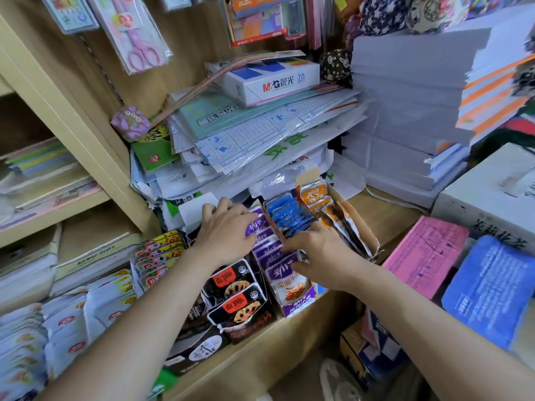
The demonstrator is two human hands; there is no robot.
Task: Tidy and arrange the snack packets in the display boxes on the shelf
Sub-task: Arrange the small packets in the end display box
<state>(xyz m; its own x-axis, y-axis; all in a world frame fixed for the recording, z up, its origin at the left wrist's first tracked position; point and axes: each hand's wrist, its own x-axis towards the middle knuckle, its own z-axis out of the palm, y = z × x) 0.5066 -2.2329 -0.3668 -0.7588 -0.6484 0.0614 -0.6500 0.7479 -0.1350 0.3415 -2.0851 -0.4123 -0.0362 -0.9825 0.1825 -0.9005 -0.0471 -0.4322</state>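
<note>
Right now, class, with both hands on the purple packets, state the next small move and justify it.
Probably squeeze the purple packets together and stand them upright. The left hand sits at the row's back and the right hand near its front, so the row is already bracketed, and the front packets lean forward and fan out.

One head-worn view, forward and down onto a shop shelf

We look from the person's head through a wide lens that bows the frame's edges, facing the shelf at arm's reach. Both forearms run up from the bottom edge, and the left hand (224,227) and right hand (321,250) meet near mid-frame over the purple snack packets (285,277). The shelf board (246,357) crosses the lower frame, and the paper stacks (405,111) rise behind at upper right.
</note>
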